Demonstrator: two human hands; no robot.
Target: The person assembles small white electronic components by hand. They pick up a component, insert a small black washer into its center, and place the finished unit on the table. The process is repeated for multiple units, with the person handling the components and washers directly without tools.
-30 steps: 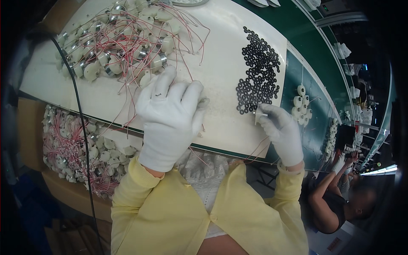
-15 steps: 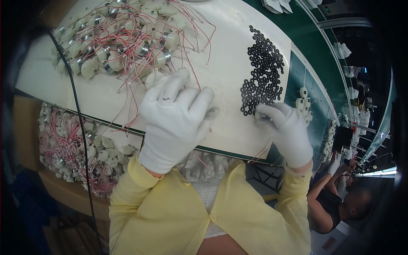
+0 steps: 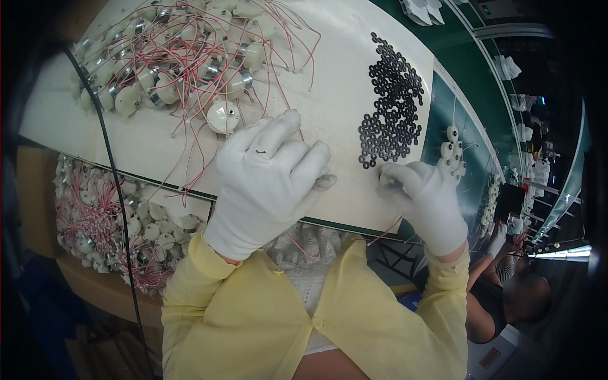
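Note:
My left hand (image 3: 269, 174), in a white glove, is curled over the white tabletop with its thumb and fingers bent inward. Whatever lies beneath its fingers is hidden. Just beyond it lies a round white motor (image 3: 223, 116) with a small shaft. My right hand (image 3: 424, 199), gloved too, has thumb and forefinger pinched together; anything between them is too small to make out. It sits right below the patch of small black rings (image 3: 389, 104). A red wire (image 3: 385, 232) crosses the table edge between my hands, and another wire (image 3: 301, 244) hangs below my left wrist.
A tangled heap of motors with red and white wires (image 3: 183, 57) fills the far left. A box of more motors (image 3: 120, 221) stands below the table edge, and a black cable (image 3: 107, 145) hangs across. White round parts (image 3: 451, 152) lie right; a co-worker (image 3: 500, 297) sits beyond.
My left hand has shifted slightly right, and the round white motor beyond it now shows fully. My right hand has drawn slightly away from the black rings, its fingers still pinched.

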